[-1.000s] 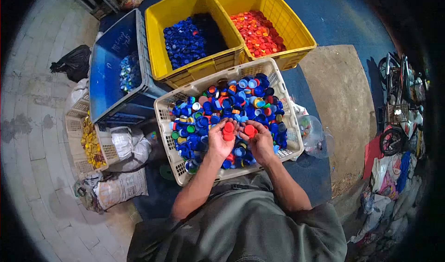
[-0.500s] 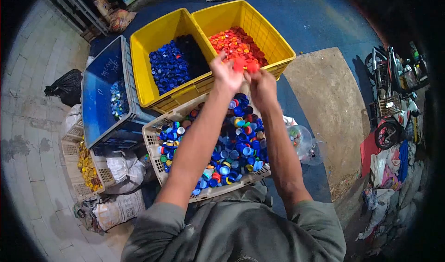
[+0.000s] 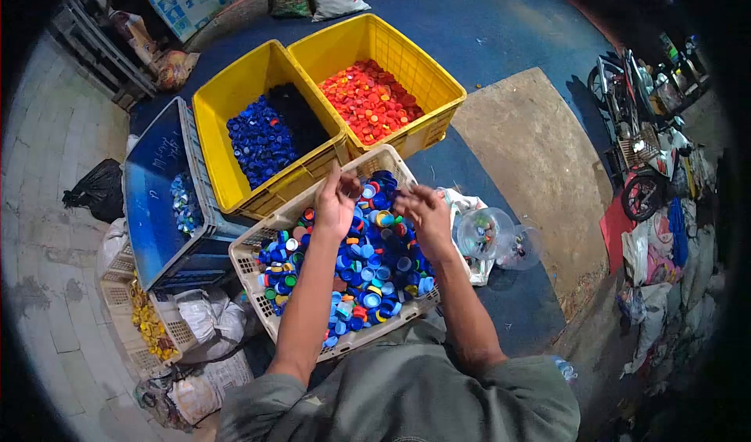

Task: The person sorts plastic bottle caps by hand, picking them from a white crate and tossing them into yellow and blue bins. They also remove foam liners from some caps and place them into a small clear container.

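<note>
A beige perforated crate [image 3: 254,264] full of mixed plastic bottle caps [image 3: 368,266], mostly blue, sits right before me. Over its far part hovers my left hand [image 3: 336,206], fingers apart and nothing seen in it. My right hand [image 3: 426,217] is above the crate's right side, its fingers loosely bent and spread, with no cap visible in them. Just beyond stand two yellow bins: one with red caps [image 3: 369,102] at the right, the other with dark blue caps [image 3: 262,141] at the left.
To the left is a blue bin [image 3: 156,199] with light-coloured caps, and below it a crate of yellow caps [image 3: 151,325]. White sacks [image 3: 207,325] lie nearby. Clear round plastic containers [image 3: 485,233] are at the right, a bicycle [image 3: 637,145] farther off.
Both hands have drawn back from the red-cap bin to over the crate. The red caps they held are gone from them. The camera view has shifted slightly.
</note>
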`<state>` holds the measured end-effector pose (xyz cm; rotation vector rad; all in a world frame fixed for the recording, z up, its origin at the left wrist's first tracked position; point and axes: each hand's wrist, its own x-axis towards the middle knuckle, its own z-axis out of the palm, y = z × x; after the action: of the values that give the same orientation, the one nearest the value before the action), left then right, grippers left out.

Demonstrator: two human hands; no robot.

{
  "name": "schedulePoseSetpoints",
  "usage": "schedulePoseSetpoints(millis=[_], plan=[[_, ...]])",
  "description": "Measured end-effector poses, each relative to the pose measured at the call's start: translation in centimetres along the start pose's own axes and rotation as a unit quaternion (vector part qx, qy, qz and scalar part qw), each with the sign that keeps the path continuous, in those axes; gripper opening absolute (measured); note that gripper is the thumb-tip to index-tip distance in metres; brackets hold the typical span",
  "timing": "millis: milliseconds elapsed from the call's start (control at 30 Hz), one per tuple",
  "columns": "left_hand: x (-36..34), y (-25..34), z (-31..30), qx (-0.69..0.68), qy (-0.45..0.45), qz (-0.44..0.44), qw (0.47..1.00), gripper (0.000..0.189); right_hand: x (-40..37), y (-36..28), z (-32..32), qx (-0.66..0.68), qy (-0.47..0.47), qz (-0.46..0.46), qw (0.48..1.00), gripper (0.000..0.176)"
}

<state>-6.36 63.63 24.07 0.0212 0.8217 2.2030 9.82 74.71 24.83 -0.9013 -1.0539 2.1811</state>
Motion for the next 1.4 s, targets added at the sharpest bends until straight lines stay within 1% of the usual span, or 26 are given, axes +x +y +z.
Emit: schedulePoseSetpoints(millis=[33, 100, 167, 233, 267, 300, 333, 367, 433, 467, 533, 567, 633, 667, 767, 900, 933, 1033, 1067, 1167, 1300, 1333, 1400], plan=[[-1.2, -0.2, -0.7, 0.025, 0.006, 0.004, 1.0, 0.027, -1.3, 0.7, -0.6, 0.008, -0.008, 0.01, 1.0, 0.035], [-3.2, -0.6, -2.3, 0.075, 0.019, 0.014, 0.997, 0.026, -3.8, 1.2, -1.5, -0.052, -0.005, 0.01, 0.999, 0.034], [-4.8, -0.7, -3.8, 0.166, 0.041, 0.021, 0.985, 0.022, -5.3, 1.9, -2.8, -0.115, -0.003, -0.004, 0.993, 0.032], [-6.1, -1.1, -5.0, 0.262, 0.046, 0.036, 0.963, 0.017, -6.0, 3.2, -4.4, -0.178, 0.002, -0.031, 0.984, 0.03], [-6.7, -1.4, -5.5, 0.313, 0.039, 0.049, 0.948, 0.015, -6.4, 3.6, -4.6, -0.174, 0.003, -0.032, 0.984, 0.029], [-7.0, -1.7, -6.0, 0.363, 0.032, 0.062, 0.929, 0.015, -6.6, 3.9, -4.9, -0.2, 0.006, -0.039, 0.979, 0.029], [-7.1, -2.2, -6.2, 0.369, 0.025, 0.089, 0.925, 0.021, -6.6, 4.2, -5.2, -0.226, 0.009, -0.046, 0.973, 0.029], [-7.4, -2.5, -6.5, 0.417, 0.022, 0.074, 0.906, 0.023, -6.6, 4.6, -5.4, -0.251, 0.012, -0.055, 0.966, 0.03], [-7.3, -3.0, -6.3, 0.533, 0.011, 0.064, 0.844, 0.029, -6.7, 5.0, -5.6, -0.266, 0.02, -0.065, 0.961, 0.03], [-7.1, -3.2, -6.0, 0.585, -0.021, 0.11, 0.804, 0.033, -6.8, 5.1, -5.6, -0.274, 0.025, -0.07, 0.959, 0.03], [-6.6, -3.6, -5.2, 0.675, -0.085, 0.199, 0.705, 0.042, -7.2, 5.3, -5.4, -0.283, 0.026, -0.087, 0.955, 0.029], [-6.3, -3.8, -4.6, 0.691, -0.104, 0.207, 0.684, 0.045, -7.3, 5.3, -5.3, -0.288, 0.028, -0.097, 0.952, 0.029], [-5.7, -4.2, -3.5, 0.721, -0.143, 0.223, 0.641, 0.051, -7.9, 5.0, -5.1, -0.306, 0.029, -0.082, 0.948, 0.028], [-5.5, -4.5, -3.1, 0.739, -0.147, 0.22, 0.619, 0.053, -8.2, 4.9, -5.1, -0.315, 0.03, -0.075, 0.946, 0.027], [-4.2, -5.8, -3.1, 0.781, -0.179, 0.262, 0.538, 0.052, -8.8, 5.6, -5.6, -0.318, 0.036, -0.098, 0.943, 0.026], [-3.3, -7.0, -4.2, 0.78, -0.199, 0.233, 0.546, 0.047, -9.3, 6.8, -6.6, -0.322, 0.048, -0.105, 0.94, 0.025], [-3.3, -7.0, -4.0, 0.779, -0.198, 0.229, 0.549, 0.045, -9.6, 6.3, -6.4, -0.344, 0.049, -0.099, 0.933, 0.025], [-3.3, -7.4, -4.2, 0.773, -0.177, 0.22, 0.568, 0.043, -10.1, 5.3, -6.1, -0.352, 0.033, -0.047, 0.934, 0.024], [-3.4, -7.4, -4.2, 0.759, -0.177, 0.229, 0.584, 0.041, -9.9, 5.8, -6.5, -0.345, 0.035, -0.052, 0.937, 0.024], [-3.8, -7.2, -4.0, 0.741, -0.163, 0.232, 0.609, 0.037, -9.6, 6.2, -6.8, -0.368, 0.041, -0.074, 0.926, 0.024], [-4.5, -6.6, -3.4, 0.7, -0.138, 0.248, 0.655, 0.03, -9.3, 5.5, -6.1, -0.37, 0.051, -0.075, 0.925, 0.025], [-4.7, -6.3, -3.2, 0.698, -0.132, 0.265, 0.652, 0.026, -9.3, 5.1, -5.7, -0.369, 0.057, -0.072, 0.925, 0.026], [-5.4, -5.8, -2.5, 0.656, -0.093, 0.228, 0.714, 0.026, -9.2, 5.0, -5.4, -0.369, 0.061, -0.076, 0.924, 0.027]])
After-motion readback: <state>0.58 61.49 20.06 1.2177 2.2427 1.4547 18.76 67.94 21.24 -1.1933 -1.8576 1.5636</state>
